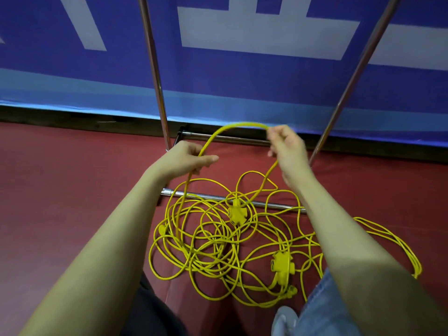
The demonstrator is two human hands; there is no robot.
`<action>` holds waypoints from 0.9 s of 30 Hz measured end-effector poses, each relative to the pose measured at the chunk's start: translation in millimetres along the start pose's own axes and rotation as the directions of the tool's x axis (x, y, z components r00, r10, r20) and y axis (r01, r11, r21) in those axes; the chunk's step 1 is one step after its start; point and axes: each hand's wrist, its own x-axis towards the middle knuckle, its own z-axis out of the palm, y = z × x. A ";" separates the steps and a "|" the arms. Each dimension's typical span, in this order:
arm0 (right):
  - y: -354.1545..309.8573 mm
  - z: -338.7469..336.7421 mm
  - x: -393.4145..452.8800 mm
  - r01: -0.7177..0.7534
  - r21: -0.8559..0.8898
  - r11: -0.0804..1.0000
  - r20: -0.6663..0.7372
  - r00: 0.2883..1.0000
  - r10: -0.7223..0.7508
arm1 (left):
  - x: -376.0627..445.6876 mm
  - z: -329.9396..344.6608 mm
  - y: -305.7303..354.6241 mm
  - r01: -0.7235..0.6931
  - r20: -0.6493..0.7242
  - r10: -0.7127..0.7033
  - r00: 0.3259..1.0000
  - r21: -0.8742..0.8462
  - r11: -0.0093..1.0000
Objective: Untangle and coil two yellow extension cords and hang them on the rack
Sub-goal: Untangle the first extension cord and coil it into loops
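While the yellow cords [218,241] are lying heaped on the red floor [60,190] nearest me, I am noting both multi-outlet heads [236,212] buried in crossing loops. Above them, the left hand [191,157] is gripping one strand, fingers curled round it; the right hand [286,144] is pinching the same raised arc. Beyond, the rack [155,69] is standing bare. Risk, in my judgement: pulling now is tightening a knot or snagging the rack's base bar [206,195].
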 end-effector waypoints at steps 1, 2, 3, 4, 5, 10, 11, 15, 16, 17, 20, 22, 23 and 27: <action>-2.3 -6.4 2.1 0.005 0.065 0.998 -0.090 0.996 0.000 | -0.9 -2.1 -9.7 0.039 -0.018 -0.038 0.999 0.015 0.999; -3.3 -13.0 2.5 0.006 0.099 0.995 -0.153 0.988 0.009 | -2.4 -3.7 -19.8 0.081 -0.018 -0.081 0.997 0.020 0.996; -2.3 -19.4 1.8 -0.003 0.084 0.996 -0.198 0.980 0.019 | -4.9 -4.9 -27.8 0.121 -0.002 -0.121 0.993 0.008 0.993; 1.2 -24.4 0.3 -0.019 0.029 0.999 -0.227 0.974 0.026 | -7.9 -5.4 -33.0 0.152 0.019 -0.151 0.988 -0.029 0.988; 5.3 -28.1 -2.1 -0.047 -0.035 0.998 -0.237 0.971 0.038 | -10.8 -5.6 -34.4 0.170 0.037 -0.168 0.985 -0.096 0.981; 22.5 -27.5 -7.8 -0.096 -0.239 0.966 -0.080 0.994 0.079 | -18.5 -5.5 3.8 0.059 0.024 -0.053 0.998 -0.405 0.913; 21.5 -25.9 -7.7 -0.072 -0.256 0.964 -0.056 0.997 0.060 | -19.1 -3.2 14.6 0.030 0.016 -0.026 1.000 -0.416 0.909; 1.1 -9.6 -22.5 0.002 -0.184 0.983 0.029 1.000 0.004 | -17.0 10.1 43.0 -0.031 -0.027 0.020 0.999 -0.496 0.868; -3.0 -5.2 -27.8 -0.002 -0.159 0.987 0.096 0.995 0.017 | -16.2 12.9 46.8 -0.035 -0.036 0.019 0.999 -0.534 0.845; -5.9 -1.1 -33.1 -0.016 -0.133 0.991 0.199 0.979 0.043 | -16.1 15.5 50.3 -0.034 -0.042 0.012 0.999 -0.576 0.817; -12.7 12.0 -50.4 -0.148 -0.069 0.987 0.515 0.842 0.162 | -18.7 19.6 63.3 -0.026 -0.025 0.011 1.000 -0.712 0.701; -15.6 19.4 -60.2 -0.256 -0.017 0.967 0.645 0.736 0.206 | -19.8 17.8 71.2 -0.045 -0.034 0.029 0.999 -0.774 0.632; -17.2 21.5 -63.0 -0.278 0.000 0.960 0.685 0.700 0.203 | -19.7 15.5 73.2 -0.056 -0.050 0.027 0.998 -0.794 0.605; -29.1 15.3 -64.0 -0.256 0.005 0.967 0.745 0.645 0.167 | -18.0 4.1 67.1 -0.092 -0.151 -0.059 0.987 -0.820 0.565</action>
